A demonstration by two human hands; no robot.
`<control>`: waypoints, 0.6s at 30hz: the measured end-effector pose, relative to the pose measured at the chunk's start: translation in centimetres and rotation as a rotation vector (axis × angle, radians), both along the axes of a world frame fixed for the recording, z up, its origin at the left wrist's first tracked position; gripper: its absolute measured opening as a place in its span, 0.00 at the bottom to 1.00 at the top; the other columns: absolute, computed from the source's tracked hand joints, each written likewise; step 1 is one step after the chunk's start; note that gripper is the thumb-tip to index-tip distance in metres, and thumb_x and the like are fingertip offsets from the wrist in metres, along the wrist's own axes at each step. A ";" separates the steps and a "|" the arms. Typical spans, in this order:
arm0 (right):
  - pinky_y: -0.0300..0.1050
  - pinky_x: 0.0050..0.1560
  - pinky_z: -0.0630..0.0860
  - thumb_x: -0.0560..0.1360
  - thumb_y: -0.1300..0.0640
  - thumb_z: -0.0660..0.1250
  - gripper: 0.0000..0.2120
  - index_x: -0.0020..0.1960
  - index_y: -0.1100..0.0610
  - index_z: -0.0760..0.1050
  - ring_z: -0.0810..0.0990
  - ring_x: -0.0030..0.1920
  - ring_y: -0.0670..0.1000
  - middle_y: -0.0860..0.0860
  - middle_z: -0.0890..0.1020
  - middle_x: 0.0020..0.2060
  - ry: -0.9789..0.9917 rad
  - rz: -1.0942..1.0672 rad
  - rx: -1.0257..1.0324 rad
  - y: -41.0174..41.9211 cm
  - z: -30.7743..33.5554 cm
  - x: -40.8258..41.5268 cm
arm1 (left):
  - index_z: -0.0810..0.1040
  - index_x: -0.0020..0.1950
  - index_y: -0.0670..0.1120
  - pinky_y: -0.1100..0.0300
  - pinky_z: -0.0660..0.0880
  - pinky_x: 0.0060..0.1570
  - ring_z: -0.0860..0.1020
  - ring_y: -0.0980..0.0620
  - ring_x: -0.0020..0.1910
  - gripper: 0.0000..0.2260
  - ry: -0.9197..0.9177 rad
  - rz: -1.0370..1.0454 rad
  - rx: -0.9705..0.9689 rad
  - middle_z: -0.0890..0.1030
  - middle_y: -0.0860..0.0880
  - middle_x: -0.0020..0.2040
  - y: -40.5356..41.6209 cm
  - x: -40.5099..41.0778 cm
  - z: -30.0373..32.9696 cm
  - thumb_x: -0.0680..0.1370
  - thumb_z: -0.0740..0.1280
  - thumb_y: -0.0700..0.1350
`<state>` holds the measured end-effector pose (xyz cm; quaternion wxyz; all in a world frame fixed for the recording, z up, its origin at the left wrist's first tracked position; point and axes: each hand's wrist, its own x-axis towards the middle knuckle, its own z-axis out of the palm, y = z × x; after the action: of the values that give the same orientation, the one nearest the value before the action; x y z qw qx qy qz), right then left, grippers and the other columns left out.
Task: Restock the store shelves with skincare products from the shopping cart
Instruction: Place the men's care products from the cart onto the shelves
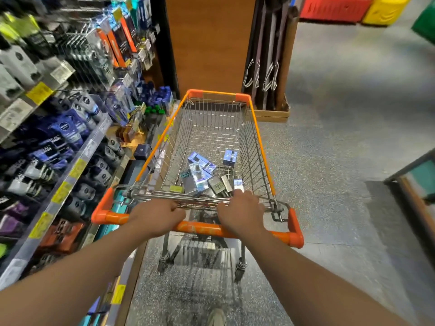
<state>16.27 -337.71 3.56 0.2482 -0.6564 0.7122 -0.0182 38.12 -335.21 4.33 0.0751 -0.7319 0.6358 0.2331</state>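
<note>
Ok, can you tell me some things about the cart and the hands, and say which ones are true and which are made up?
1. Both hands grip the cart's orange handle. True: the left hand and the right hand are curled round the handle.
2. The cart is full to the top. False: only a few small boxes lie on the bottom of the cart.
3. The shelves are on the person's left. True: the stocked shelves run along the left side.
4. The cart's rim is green. False: it is orange.
5. One hand holds a box. False: neither hand holds a box; both are on the handle.
</note>
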 end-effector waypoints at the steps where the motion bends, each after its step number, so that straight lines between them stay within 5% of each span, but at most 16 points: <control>1: 0.59 0.70 0.68 0.78 0.42 0.61 0.23 0.67 0.56 0.73 0.72 0.65 0.60 0.55 0.77 0.62 -0.006 0.006 -0.019 -0.3 -0.1 0.0 | 0.77 0.39 0.49 0.57 0.72 0.42 0.79 0.52 0.40 0.19 0.025 0.020 0.007 0.81 0.51 0.36 0.0 0.1 0.0 0.78 0.61 0.63; 7: 0.47 0.49 0.76 0.78 0.47 0.65 0.24 0.70 0.56 0.73 0.78 0.56 0.55 0.57 0.80 0.57 -0.364 -0.090 0.016 -3.4 -0.7 1.5 | 0.84 0.47 0.50 0.52 0.79 0.44 0.83 0.50 0.41 0.10 0.603 0.315 0.042 0.85 0.49 0.42 -1.9 0.6 1.5 0.80 0.68 0.55; 10: 0.45 0.44 0.77 0.77 0.48 0.66 0.23 0.70 0.56 0.73 0.82 0.45 0.51 0.56 0.82 0.57 -0.479 -0.175 0.065 -5.9 -0.7 2.9 | 0.84 0.49 0.49 0.56 0.75 0.39 0.81 0.50 0.39 0.09 0.684 0.341 -0.004 0.86 0.50 0.43 -4.7 0.6 2.5 0.81 0.68 0.53; 15: 0.44 0.47 0.74 0.79 0.47 0.66 0.23 0.72 0.54 0.71 0.82 0.48 0.51 0.54 0.82 0.60 -0.480 -0.246 0.108 -9.4 -1.3 3.9 | 0.84 0.50 0.45 0.58 0.70 0.36 0.79 0.51 0.34 0.09 0.823 0.445 -0.008 0.85 0.48 0.40 -10.0 0.8 2.2 0.80 0.68 0.49; 18: 0.44 0.43 0.74 0.80 0.47 0.65 0.22 0.71 0.55 0.71 0.81 0.42 0.48 0.54 0.84 0.54 -0.472 -0.282 0.150 -11.1 -1.8 4.4 | 0.83 0.50 0.46 0.58 0.68 0.35 0.77 0.51 0.31 0.07 0.874 0.495 0.063 0.84 0.48 0.38 -12.6 1.2 0.6 0.80 0.67 0.48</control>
<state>20.70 -348.81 1.78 0.4501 -0.5082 0.7183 -0.1523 39.34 -347.80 4.94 -0.2337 -0.6922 0.4076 0.5479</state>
